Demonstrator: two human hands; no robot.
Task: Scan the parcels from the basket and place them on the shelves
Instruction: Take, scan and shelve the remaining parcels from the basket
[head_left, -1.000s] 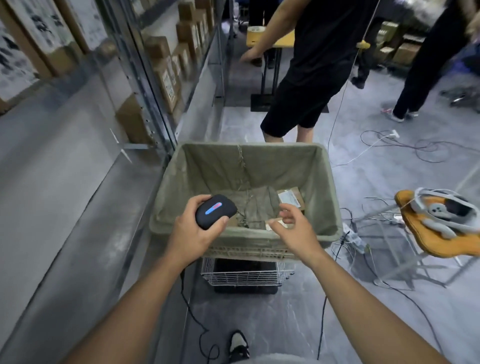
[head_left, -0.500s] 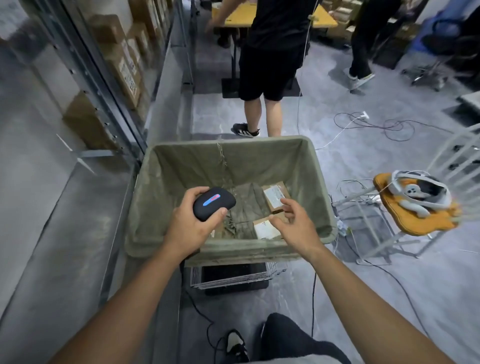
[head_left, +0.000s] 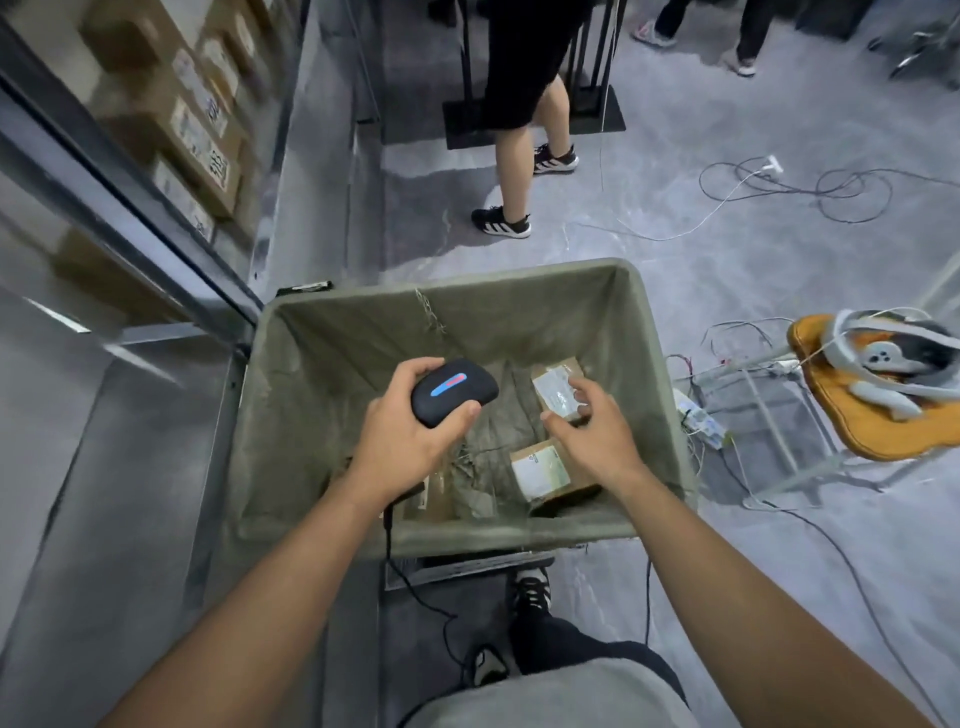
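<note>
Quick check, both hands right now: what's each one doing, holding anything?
Left hand: closed around the black scanner.
Right hand: open, fingers spread above a parcel in the basket, holding nothing.

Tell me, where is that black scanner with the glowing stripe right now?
In the head view the scanner sits gripped in the person's left hand, held over the left middle of the basket, with the right hand just beside it.

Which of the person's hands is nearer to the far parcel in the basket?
Right. The right hand hovers open over the far parcel, fingers overlapping it; the left hand holds the scanner further left.
</note>
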